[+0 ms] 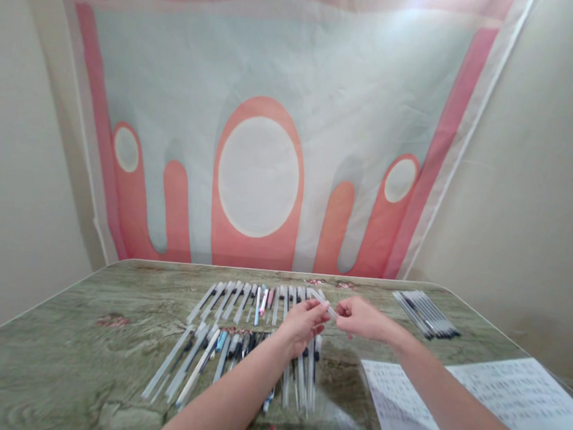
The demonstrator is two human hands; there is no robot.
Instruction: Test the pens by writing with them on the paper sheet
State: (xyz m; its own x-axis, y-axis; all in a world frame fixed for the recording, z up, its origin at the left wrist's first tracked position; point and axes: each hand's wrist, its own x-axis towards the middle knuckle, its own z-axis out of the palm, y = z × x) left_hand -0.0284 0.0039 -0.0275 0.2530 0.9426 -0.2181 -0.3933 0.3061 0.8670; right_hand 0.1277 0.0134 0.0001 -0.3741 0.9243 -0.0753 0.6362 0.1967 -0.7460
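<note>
A thin, whitish translucent pen is held at a slant above the right end of the pen rows. My left hand pinches it between thumb and fingers. Close by on the right, my right hand has its fingers closed at the pen's lower end. Beneath my left hand and forearm lie clear-bodied pens, partly covered. Behind my hands runs a far row of pens, mostly clear with a few blue and pink ones. The near row includes a white pen.
A bundle of clear pens with dark tips lies at the back right of the wood-patterned table. Handwritten sheets of paper lie at the right, under my right forearm. A pink-and-grey patterned cloth hangs behind the table.
</note>
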